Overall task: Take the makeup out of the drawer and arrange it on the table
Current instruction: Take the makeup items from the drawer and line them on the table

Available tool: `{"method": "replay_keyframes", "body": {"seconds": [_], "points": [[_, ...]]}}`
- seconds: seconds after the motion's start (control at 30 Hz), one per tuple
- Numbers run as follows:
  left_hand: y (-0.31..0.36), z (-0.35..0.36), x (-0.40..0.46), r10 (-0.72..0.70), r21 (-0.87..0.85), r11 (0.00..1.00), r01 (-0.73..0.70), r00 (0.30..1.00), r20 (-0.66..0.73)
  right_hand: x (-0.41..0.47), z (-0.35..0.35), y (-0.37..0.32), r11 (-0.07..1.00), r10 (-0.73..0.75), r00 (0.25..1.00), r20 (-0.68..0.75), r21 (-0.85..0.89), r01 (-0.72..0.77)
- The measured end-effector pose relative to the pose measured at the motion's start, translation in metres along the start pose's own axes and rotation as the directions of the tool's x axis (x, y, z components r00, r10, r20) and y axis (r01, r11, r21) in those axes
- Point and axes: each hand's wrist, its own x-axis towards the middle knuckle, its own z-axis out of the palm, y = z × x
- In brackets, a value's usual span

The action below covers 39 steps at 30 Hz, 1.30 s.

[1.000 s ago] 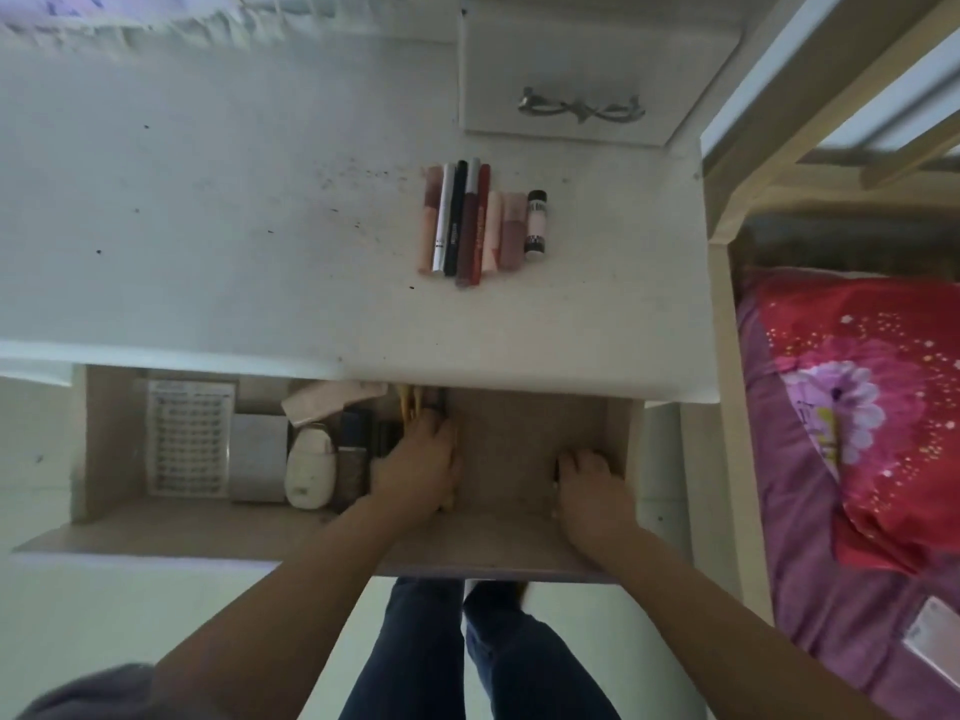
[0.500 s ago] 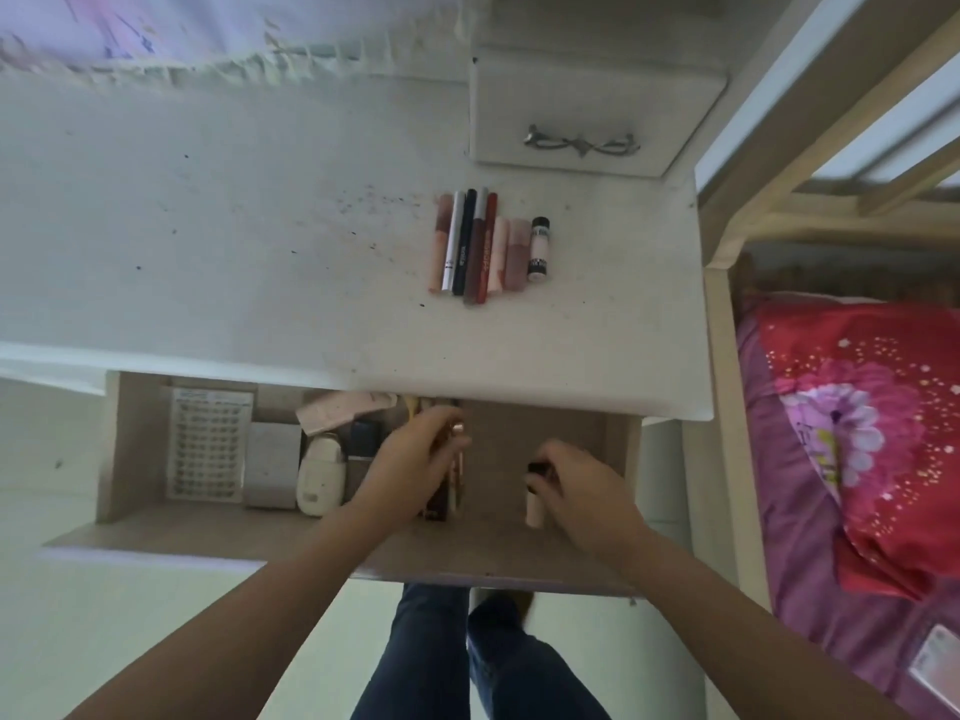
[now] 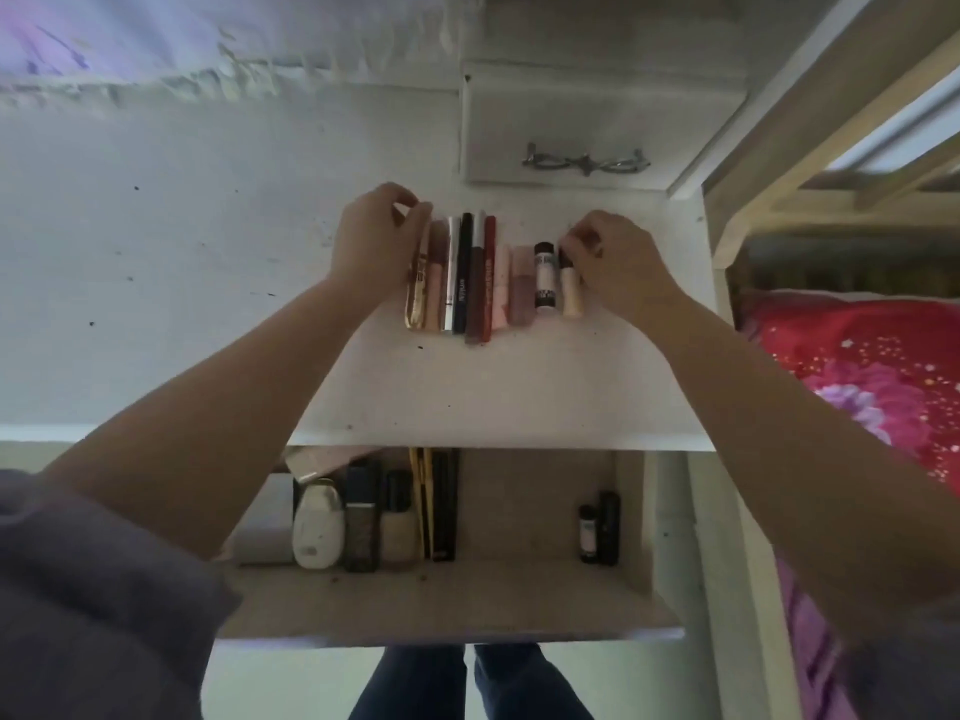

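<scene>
A row of makeup sticks and tubes point(image 3: 480, 275) lies side by side on the white table point(image 3: 156, 278). My left hand point(image 3: 376, 241) pinches a gold tube point(image 3: 417, 285) at the left end of the row. At the right end, my right hand point(image 3: 613, 259) pinches a small cream tube with a dark cap point(image 3: 570, 291), which lies next to a white tube with black ends point(image 3: 544, 278). Below the table edge the drawer point(image 3: 441, 600) stands open with several items inside, among them a white oval case point(image 3: 318, 527), dark bottles point(image 3: 362, 517) and two small dark tubes point(image 3: 600, 527).
A small white cabinet with a metal handle point(image 3: 584, 161) stands at the table's back, just beyond the row. A wooden bed frame point(image 3: 727, 226) and a red floral bedspread point(image 3: 872, 381) border the table on the right. My legs point(image 3: 467, 683) are below the drawer.
Both hands have come up out of the drawer to the table. Each carried a tube, and the two tubes now lie at the left and right ends of the row.
</scene>
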Motion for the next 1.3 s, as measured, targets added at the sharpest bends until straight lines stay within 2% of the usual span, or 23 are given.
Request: {"method": "replay_keyframes", "body": {"seconds": [0.1,0.17,0.27,0.3,0.37,0.4,0.47,0.53,0.63,0.8,0.87,0.97,1.03,1.13,1.2,1.3], "points": [[0.004,-0.002,-0.010,-0.032,-0.019,0.999,0.033,0.998,0.049,-0.007,0.002,0.000,0.999,0.018,0.999,-0.044,0.036,-0.016],[0.006,-0.011,-0.029,-0.021,-0.041,0.999,0.022,0.999,0.030,-0.027,-0.003,0.001,0.998,0.003,0.999,-0.051,0.065,0.000],[-0.002,-0.023,-0.088,0.120,-0.124,0.984,-0.127,0.991,-0.064,-0.083,-0.010,0.004,0.976,-0.197,0.970,-0.140,0.069,0.208],[-0.007,-0.023,-0.117,0.164,-0.138,0.976,-0.168,0.986,-0.038,-0.108,-0.007,0.008,0.960,-0.251,0.960,-0.120,0.097,0.263],[-0.021,-0.017,-0.181,0.213,-0.121,0.973,-0.196,0.966,0.146,-0.159,0.012,0.021,0.955,-0.266,0.963,0.048,0.149,0.256],[-0.031,-0.008,-0.208,0.242,-0.070,0.970,-0.232,0.935,0.258,-0.182,0.027,0.032,0.967,-0.250,0.951,0.181,0.103,0.235],[-0.054,0.017,-0.242,0.244,0.058,0.952,-0.302,0.858,0.452,-0.218,0.059,0.059,0.963,-0.124,0.872,0.474,-0.155,0.221],[-0.070,0.041,-0.247,0.087,0.201,0.953,-0.229,0.837,0.540,-0.236,0.081,0.082,0.877,0.051,0.812,0.582,-0.415,0.242],[-0.077,0.069,-0.231,-0.057,0.357,0.925,-0.133,0.879,0.474,-0.237,0.095,0.092,0.824,0.074,0.854,0.515,-0.514,0.239],[-0.068,0.106,-0.209,-0.236,0.467,0.884,0.023,0.884,0.403,-0.228,0.100,0.087,0.665,0.123,0.828,0.547,-0.664,0.340],[-0.066,0.115,-0.205,-0.279,0.529,0.847,0.050,0.889,0.364,-0.226,0.098,0.088,0.658,0.110,0.836,0.538,-0.670,0.345],[-0.064,0.123,-0.206,-0.323,0.529,0.842,0.107,0.885,0.335,-0.221,0.092,0.084,0.682,0.128,0.813,0.568,-0.646,0.343],[-0.058,0.119,-0.210,-0.305,0.476,0.874,0.099,0.875,0.376,-0.216,0.087,0.080,0.729,0.187,0.779,0.598,-0.616,0.298],[-0.049,0.099,-0.225,-0.168,0.362,0.932,-0.020,0.862,0.479,-0.210,0.084,0.078,0.736,0.261,0.731,0.631,-0.619,0.272],[-0.050,0.081,-0.237,-0.107,0.269,0.962,-0.044,0.846,0.522,-0.212,0.086,0.078,0.697,0.290,0.708,0.644,-0.649,0.306],[-0.055,0.053,-0.252,-0.065,0.206,0.975,-0.079,0.791,0.609,-0.221,0.095,0.082,0.576,0.327,0.700,0.635,-0.721,0.385]]}}
